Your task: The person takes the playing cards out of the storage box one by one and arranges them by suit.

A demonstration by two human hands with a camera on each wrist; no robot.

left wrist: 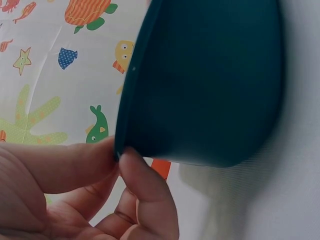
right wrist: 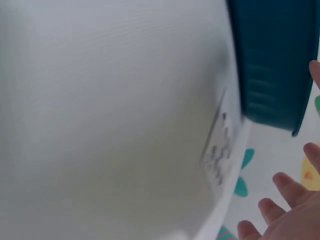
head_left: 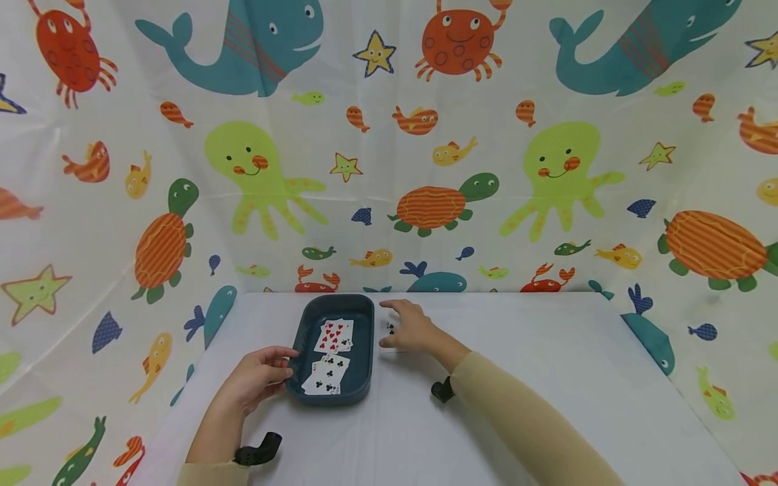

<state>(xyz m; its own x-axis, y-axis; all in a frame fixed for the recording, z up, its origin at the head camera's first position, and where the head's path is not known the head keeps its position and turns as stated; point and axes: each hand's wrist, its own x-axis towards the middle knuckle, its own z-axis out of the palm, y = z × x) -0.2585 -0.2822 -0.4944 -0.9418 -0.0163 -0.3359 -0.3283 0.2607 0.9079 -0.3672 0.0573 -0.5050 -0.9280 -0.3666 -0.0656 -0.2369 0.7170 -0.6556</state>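
A dark teal tray (head_left: 331, 300) sits on the white table (head_left: 547, 378) and holds several playing cards: a hearts card (head_left: 334, 335) at the far end, clubs cards (head_left: 328, 375) nearer me. My left hand (head_left: 287, 364) pinches the tray's left rim between thumb and forefinger; the left wrist view shows that pinch (left wrist: 120, 152) on the tray (left wrist: 210, 85). My right hand (head_left: 401, 325) is spread, fingers straight, over a single clubs card (head_left: 390, 329) lying on the table just right of the tray. In the right wrist view the card (right wrist: 218, 145) lies flat beside the tray (right wrist: 270, 60), fingertips (right wrist: 280, 210) above it.
Cloth walls printed with sea creatures (head_left: 425, 202) close in the table at the back and both sides. Black wrist straps (head_left: 261, 449) (head_left: 442, 390) show on both forearms. Bare white tabletop stretches to the right of my right arm.
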